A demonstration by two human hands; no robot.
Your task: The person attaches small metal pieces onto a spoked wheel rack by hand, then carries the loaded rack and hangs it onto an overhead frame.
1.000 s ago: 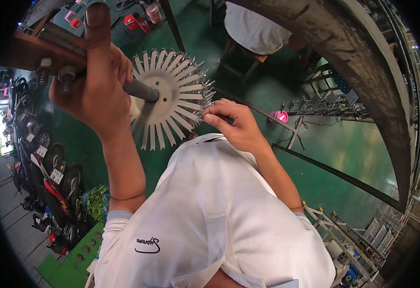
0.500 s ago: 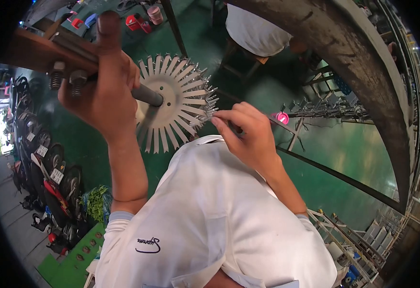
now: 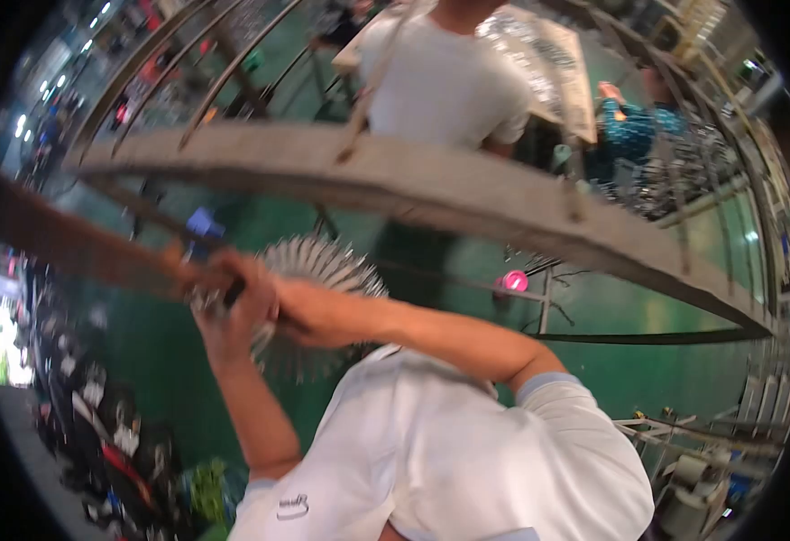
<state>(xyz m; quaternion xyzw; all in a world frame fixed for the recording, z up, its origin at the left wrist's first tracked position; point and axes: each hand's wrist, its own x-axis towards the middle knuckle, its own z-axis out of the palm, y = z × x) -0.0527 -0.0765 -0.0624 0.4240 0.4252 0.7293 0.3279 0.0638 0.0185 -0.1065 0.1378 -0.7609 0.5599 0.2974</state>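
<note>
The wheel of thin metal blades (image 3: 318, 261) sits left of the frame's centre, partly hidden behind the forearm and wrist of the person's right hand (image 3: 314, 311). Its blades fan outward, with silvery bits blurring along the right edge. The wheel looks stiff but awkward: the blades would probably bend if squeezed, and their thin ends might catch skin. The safest hold would likely be near the middle, away from the blade tips; the centre is covered here, so how it is mounted cannot be told.

The left hand (image 3: 237, 316) is at the end of a brown bar (image 3: 79, 239) that slants in from the left edge, its fingers bent. The right hand reaches across and overlaps it. Blur and overlap hide how far either hand is open and whether it has hold of anything. The bar looks heavy and rigid.

A thick grey-brown beam (image 3: 431, 185) spans the frame from upper left to right, above the hands in the picture, and limits the room on that side. Beyond it, at upper centre, a person in a white shirt (image 3: 440, 81) is beside a table (image 3: 577, 86) bearing shiny pieces. A pink object (image 3: 514, 281) shows right of centre, well apart from the wheel. Blurred motorbikes (image 3: 111, 451) line the lower left.
</note>
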